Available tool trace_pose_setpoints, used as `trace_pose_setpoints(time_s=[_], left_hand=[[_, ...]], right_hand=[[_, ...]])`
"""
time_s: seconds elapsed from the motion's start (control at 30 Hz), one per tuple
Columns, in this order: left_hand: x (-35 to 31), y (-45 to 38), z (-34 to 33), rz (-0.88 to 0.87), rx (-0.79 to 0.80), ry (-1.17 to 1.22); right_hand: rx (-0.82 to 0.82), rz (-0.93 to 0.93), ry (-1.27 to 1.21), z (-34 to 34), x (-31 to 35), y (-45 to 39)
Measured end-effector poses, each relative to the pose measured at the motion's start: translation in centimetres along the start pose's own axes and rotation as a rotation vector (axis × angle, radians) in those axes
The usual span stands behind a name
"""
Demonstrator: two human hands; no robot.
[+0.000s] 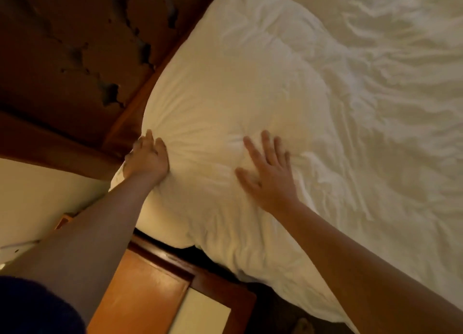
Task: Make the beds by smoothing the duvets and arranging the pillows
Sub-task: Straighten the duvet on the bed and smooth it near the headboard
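Note:
A big white pillow (233, 83) lies along the wooden headboard (130, 118) at the head of the bed. My left hand (147, 156) presses into the pillow's near left corner, fingers curled against the fabric beside the headboard. My right hand (268, 173) lies flat on the pillow's lower part, fingers spread, and is slightly blurred. To the right spreads the wrinkled white duvet (390, 113), covering the rest of the bed.
A worn brown wall (62, 45) with peeling patches rises behind the headboard. A wooden bedside table (150, 291) stands below the pillow, with a pale sheet on it (203, 316). A cream surface (32, 196) sits at the left.

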State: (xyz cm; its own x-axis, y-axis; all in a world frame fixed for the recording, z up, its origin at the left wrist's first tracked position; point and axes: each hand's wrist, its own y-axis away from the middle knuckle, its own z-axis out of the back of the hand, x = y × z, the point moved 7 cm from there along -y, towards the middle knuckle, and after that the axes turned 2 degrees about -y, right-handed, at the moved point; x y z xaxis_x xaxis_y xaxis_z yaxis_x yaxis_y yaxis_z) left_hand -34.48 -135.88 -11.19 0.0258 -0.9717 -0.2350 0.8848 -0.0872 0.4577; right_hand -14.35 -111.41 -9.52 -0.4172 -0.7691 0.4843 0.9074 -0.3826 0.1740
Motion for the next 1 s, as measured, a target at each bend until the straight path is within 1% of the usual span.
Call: trace_pose_setpoints(time_s=[0.07, 0.1, 0.13, 0.17, 0.2, 0.27, 0.3, 0.33, 0.37, 0.4, 0.43, 0.47, 0.53, 0.57, 0.63, 0.73, 0.77, 0.8, 0.87, 0.97, 1.0], left_hand=[[-1.5, 0.0, 1.1, 0.119, 0.042, -0.177], [-2.6, 0.5, 2.2, 0.152, 0.019, -0.270], [-4.1, 1.2, 3.2, 0.134, -0.040, -0.337], [-5.9, 2.0, 4.0, 0.064, -0.118, -0.367], [-8.1, 3.3, 4.3, -0.051, -0.195, -0.353], [-13.3, 6.7, 2.9, -0.357, -0.307, -0.303], [-16.0, 8.6, 1.0, -0.531, -0.335, -0.306], [-18.2, 10.4, -1.3, -0.696, -0.326, -0.326], [-19.8, 11.9, -3.9, -0.832, -0.282, -0.360], [-20.5, 13.0, -6.4, -0.923, -0.237, -0.401], [-20.5, 13.6, -8.5, -0.963, -0.204, -0.448], [-20.0, 14.1, -10.0, -0.961, -0.181, -0.500], [-18.7, 15.0, -11.9, -0.909, -0.152, -0.604], [-18.2, 15.7, -12.7, -0.888, -0.115, -0.665], [-17.4, 17.9, -14.7, -0.904, 0.029, -0.822], [-17.0, 22.1, -17.2, -0.963, 0.305, -1.149], [-17.6, 22.9, -17.2, -0.942, 0.377, -1.237], [-18.8, 23.3, -16.7, -0.916, 0.413, -1.264], [-22.2, 23.3, -15.5, -0.905, 0.389, -1.157], [-26.8, 22.1, -15.2, -1.016, 0.215, -0.867], [-27.6, 21.6, -15.5, -1.050, 0.166, -0.822]], right_hand=[[0.063, 0.087, 0.007, -1.1, 0.8, 1.1], [0.088, 0.128, -0.011, -1.2, 1.2, 1.5], [0.103, 0.168, -0.051, -1.0, 1.5, 1.9], [0.100, 0.207, -0.117, -0.5, 1.5, 2.2], [0.072, 0.239, -0.197, 0.5, 1.3, 2.5], [-0.070, 0.253, -0.304, 2.6, -0.6, 3.1], [-0.146, 0.195, -0.307, 3.2, -2.3, 3.3], [-0.191, 0.095, -0.283, 3.3, -4.3, 3.6], [-0.191, -0.026, -0.245, 3.0, -6.6, 4.2], [-0.140, -0.148, -0.200, 2.0, -8.9, 5.0], [-0.040, -0.259, -0.150, 0.7, -10.9, 6.3], [0.092, -0.345, -0.099, -0.8, -12.6, 7.9], [0.321, -0.397, 0.005, -2.9, -14.3, 11.3], [0.388, -0.388, 0.037, -3.2, -14.4, 12.4], [0.438, -0.386, 0.002, -2.5, -14.5, 13.6], [0.414, -0.470, -0.297, 0.8, -15.3, 13.9], [0.390, -0.473, -0.369, 2.1, -15.6, 13.9], [0.359, -0.459, -0.378, 3.4, -16.0, 13.8], [0.285, -0.434, -0.303, 5.7, -17.3, 13.5], [0.199, -0.398, -0.175, 7.9, -19.6, 12.2], [0.162, -0.382, -0.139, 8.5, -20.3, 11.6]])
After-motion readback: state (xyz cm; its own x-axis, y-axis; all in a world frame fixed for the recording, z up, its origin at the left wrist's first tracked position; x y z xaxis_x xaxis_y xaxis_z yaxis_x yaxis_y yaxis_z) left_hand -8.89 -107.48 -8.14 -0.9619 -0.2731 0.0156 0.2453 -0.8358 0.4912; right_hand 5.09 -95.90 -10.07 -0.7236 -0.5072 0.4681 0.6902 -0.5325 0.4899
